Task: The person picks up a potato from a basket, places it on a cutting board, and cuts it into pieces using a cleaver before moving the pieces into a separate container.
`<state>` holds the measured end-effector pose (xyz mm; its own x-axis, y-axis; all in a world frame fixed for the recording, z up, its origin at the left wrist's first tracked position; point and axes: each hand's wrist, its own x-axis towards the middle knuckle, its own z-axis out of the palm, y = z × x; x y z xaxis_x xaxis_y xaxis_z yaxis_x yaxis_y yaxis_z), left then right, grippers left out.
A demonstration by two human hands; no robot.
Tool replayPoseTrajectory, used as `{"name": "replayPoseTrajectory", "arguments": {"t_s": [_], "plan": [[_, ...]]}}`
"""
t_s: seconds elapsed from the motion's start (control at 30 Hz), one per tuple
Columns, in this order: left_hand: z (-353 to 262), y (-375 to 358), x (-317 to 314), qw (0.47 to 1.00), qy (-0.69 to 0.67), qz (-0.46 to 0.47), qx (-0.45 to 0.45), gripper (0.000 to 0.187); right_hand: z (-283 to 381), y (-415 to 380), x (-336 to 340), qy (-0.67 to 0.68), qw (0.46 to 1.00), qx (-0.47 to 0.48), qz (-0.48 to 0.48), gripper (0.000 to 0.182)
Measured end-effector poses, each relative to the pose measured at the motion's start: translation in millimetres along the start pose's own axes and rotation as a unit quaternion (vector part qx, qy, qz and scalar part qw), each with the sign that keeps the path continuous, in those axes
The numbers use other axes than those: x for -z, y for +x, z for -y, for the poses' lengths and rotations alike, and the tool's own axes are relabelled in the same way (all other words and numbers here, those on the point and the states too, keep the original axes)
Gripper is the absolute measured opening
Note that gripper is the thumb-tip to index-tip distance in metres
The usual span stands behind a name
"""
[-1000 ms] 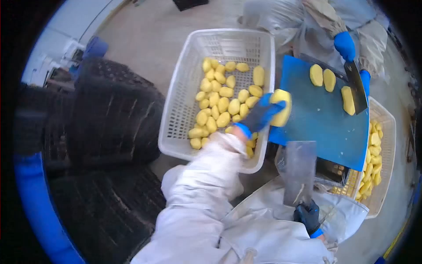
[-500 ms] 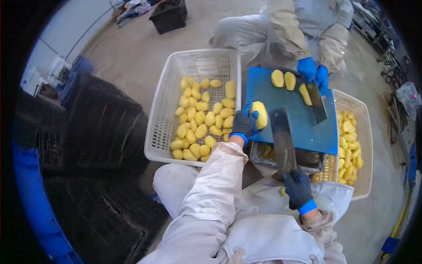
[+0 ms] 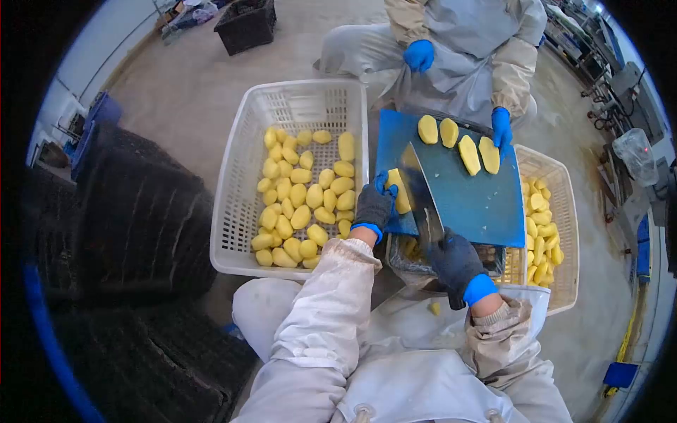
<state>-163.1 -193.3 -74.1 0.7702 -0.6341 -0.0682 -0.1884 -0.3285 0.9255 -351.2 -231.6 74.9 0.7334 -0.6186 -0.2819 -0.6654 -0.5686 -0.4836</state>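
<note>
My left hand, in a dark glove with blue fingertips, is closed on a peeled potato at the near left of the blue cutting board. In my gloved right hand is the handle of a cleaver. Its broad blade stands on edge against the potato's right side; how deep it has gone is hidden. Several cut potato pieces lie in a row along the board's far side. A co-worker's blue-gloved hand touches the rightmost piece, and their other hand hangs off the board.
A white crate with whole peeled potatoes stands left of the board. To the right, another crate holds cut pieces. Under the board is a plastic-lined container. Black stacked crates rise at far left.
My right hand has brought the cleaver up and left against the potato, which has been lowered onto the board. The co-worker's left-side hand has drawn back; their knife is out of sight.
</note>
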Motion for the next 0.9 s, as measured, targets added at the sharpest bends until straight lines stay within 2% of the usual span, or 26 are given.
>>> {"name": "replayPoseTrajectory", "arguments": {"t_s": [0.07, 0.17, 0.23, 0.27, 0.33, 0.37, 0.43, 0.5, 0.57, 0.6, 0.63, 0.67, 0.7, 0.73, 0.77, 0.83, 0.87, 0.9], "plan": [[-5.9, -1.8, 1.8, 0.999, 0.031, -0.012, -0.028, 0.049, -1.6, 17.6, -2.7, 0.019, 1.000, -0.007, 0.011, 0.036], [-12.0, -2.4, 6.6, 1.000, 0.026, 0.005, 0.006, 0.045, -1.9, 55.2, -27.5, 0.022, 0.999, -0.033, 0.000, 0.033], [-10.7, -3.6, 7.1, 0.998, 0.058, -0.019, -0.030, 0.041, -1.2, 75.5, -44.6, -0.039, 0.999, -0.029, 0.006, 0.033], [-10.4, -7.9, 8.4, 0.997, 0.063, -0.014, -0.036, 0.041, 2.0, 68.8, -51.4, -0.032, 0.999, -0.033, 0.001, 0.033], [-12.9, -7.3, 14.2, 0.999, 0.037, -0.003, -0.020, 0.039, 20.2, 45.9, -50.9, -0.117, 0.992, 0.036, 0.009, 0.035], [-14.7, -1.1, 14.7, 0.999, 0.038, -0.001, -0.033, 0.039, 18.7, 33.7, -43.9, -0.114, 0.993, 0.034, -0.005, 0.035], [-0.5, 3.6, 6.1, 0.998, 0.055, 0.001, -0.038, 0.035, 6.9, -9.1, -36.0, -0.016, 1.000, 0.013, -0.021, 0.034], [7.0, 6.6, 11.0, 0.995, 0.060, 0.028, -0.075, 0.035, -20.6, -56.3, -16.3, 0.008, 0.999, 0.041, 0.000, 0.038], [36.7, 25.0, 3.7, 0.950, 0.220, 0.032, -0.217, 0.035, -54.7, -96.3, -7.4, -0.010, 0.998, 0.050, 0.031, 0.037], [-0.4, 10.8, 13.1, 0.989, 0.083, 0.094, -0.075, 0.036, -64.5, -117.3, 1.5, 0.009, 0.997, 0.025, 0.071, 0.036], [2.3, 14.3, 11.3, 0.988, 0.090, 0.099, -0.079, 0.036, -71.4, -135.1, 10.6, 0.028, 0.993, 0.002, 0.112, 0.036], [11.0, 21.1, 12.6, 0.976, 0.139, 0.079, -0.145, 0.036, -78.3, -148.3, 15.7, 0.036, 0.993, 0.001, 0.108, 0.036], [14.0, 27.0, 13.6, 0.958, 0.187, 0.059, -0.210, 0.037, -84.7, -159.0, 19.4, 0.055, 0.987, 0.000, 0.149, 0.036], [-2.9, 23.8, 16.1, 0.973, 0.157, 0.083, -0.147, 0.041, -91.1, -164.2, 20.0, 0.076, 0.979, -0.001, 0.190, 0.036], [-20.7, 19.2, 13.3, 0.971, 0.164, 0.089, -0.150, 0.041, -97.5, -164.6, 18.0, 0.086, 0.978, -0.002, 0.188, 0.036], [-66.3, 5.6, 4.3, 0.973, 0.229, 0.011, -0.035, 0.050, -108.7, -161.5, 9.3, 0.126, 0.968, 0.047, 0.210, 0.038], [-58.3, 8.6, -4.3, 0.947, 0.321, 0.000, -0.020, 0.060, -111.2, -156.2, 5.6, 0.139, 0.967, 0.050, 0.209, 0.038], [-49.5, 16.2, -6.2, 0.943, 0.332, 0.001, -0.021, 0.060, -112.5, -147.5, 4.1, 0.129, 0.964, 0.058, 0.224, 0.039]]}}
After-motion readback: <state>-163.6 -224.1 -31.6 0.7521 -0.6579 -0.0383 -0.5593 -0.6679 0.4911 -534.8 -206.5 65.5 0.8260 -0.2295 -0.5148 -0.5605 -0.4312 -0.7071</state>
